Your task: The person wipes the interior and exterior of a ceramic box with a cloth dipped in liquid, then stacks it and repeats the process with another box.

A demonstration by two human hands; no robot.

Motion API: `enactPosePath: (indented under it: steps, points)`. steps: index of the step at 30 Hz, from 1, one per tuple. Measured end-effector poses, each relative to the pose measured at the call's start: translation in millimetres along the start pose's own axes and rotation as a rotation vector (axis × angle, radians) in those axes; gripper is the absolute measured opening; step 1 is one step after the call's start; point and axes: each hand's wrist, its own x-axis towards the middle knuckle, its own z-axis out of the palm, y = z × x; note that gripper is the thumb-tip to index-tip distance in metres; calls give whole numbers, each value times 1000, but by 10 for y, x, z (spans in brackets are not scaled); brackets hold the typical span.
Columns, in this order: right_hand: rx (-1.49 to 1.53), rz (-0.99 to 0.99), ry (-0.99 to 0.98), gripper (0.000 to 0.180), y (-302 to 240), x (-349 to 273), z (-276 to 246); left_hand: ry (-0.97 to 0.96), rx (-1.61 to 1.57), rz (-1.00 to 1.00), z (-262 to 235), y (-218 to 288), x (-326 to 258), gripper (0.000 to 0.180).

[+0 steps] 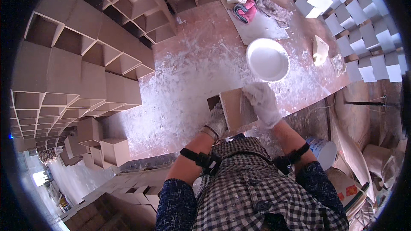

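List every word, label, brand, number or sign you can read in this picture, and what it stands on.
No text is readable.
Blue-and-white bucket: markings too small and blurred.
Brown package with red patches: any lettering too small.
Central open box: no lettering visible.

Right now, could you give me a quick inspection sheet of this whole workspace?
Surface: reddish table, smeared with white.
Job's things: small brown box, dark opening at its left; white bowl beyond it.
Clutter: pink cloth and speckled cloth on a pale board.
Grippers: left hand and right hand, both gloved, hold the box between them.
Cables: none clear enough to tell.
Surroundings: brown boxes stacked left; white boxes upper right.
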Motion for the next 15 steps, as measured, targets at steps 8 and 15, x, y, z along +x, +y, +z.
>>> enactPosePath:
  steps: [8,15]
  points:
    - [-230,-422,-17,30,188,-767,282,-89,453,225,-52,-181,-8,36]
    - [-80,-160,117,15,-31,169,188,26,-142,-283,109,490,-82,39]
